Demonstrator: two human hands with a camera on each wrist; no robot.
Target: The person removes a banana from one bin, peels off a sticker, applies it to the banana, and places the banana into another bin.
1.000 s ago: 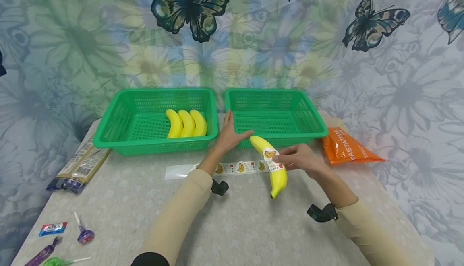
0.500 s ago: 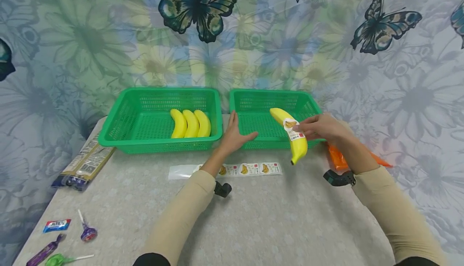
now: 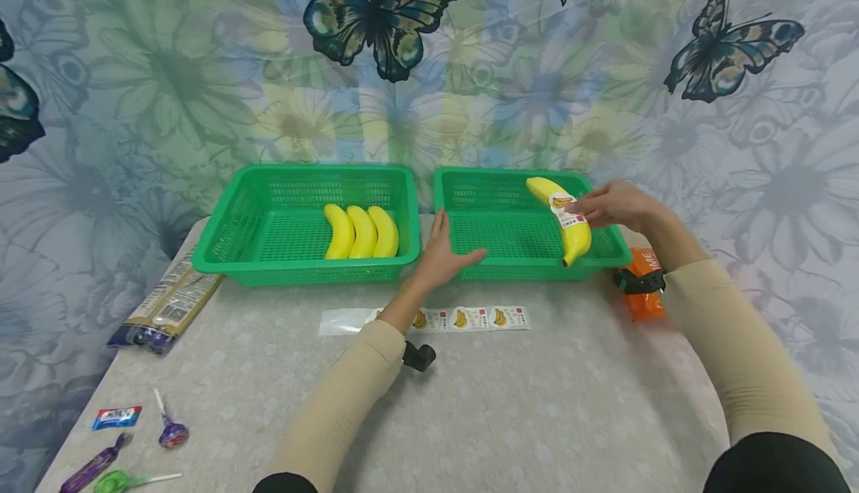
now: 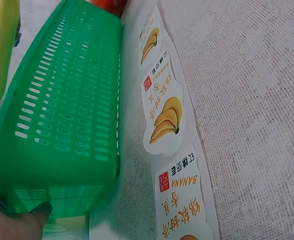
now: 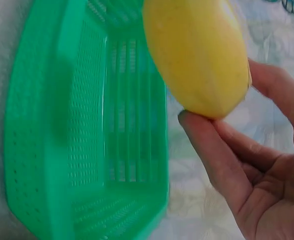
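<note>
My right hand (image 3: pixel 614 206) pinches a yellow banana (image 3: pixel 576 243) over the right side of the right green basket (image 3: pixel 496 263). A white label with a banana picture is on the banana's side, partly under the fingers. In the right wrist view, thumb and fingertips hold the banana (image 5: pixel 196 55) above the basket's rim level. My left hand (image 3: pixel 441 258) is at that basket's left end, fingers straight and thumb spread. The left wrist view shows its thumb against the basket's corner. A strip of banana labels (image 3: pixel 493 319) lies in front, partly hidden by the left forearm.
In the left green basket (image 3: pixel 288 269) lie three more bananas (image 3: pixel 362 232). A brown-gold package (image 3: pixel 176 303) leans at its left, and an orange bag (image 3: pixel 644 306) is partly behind the right wrist. Candies, including a purple lollipop (image 3: pixel 173 433), lie at the front left. A patterned cloth hangs behind.
My right hand has carried the labelled banana from above the label strip, up and right, to over the right basket. The left hand has stayed at the basket's left end.
</note>
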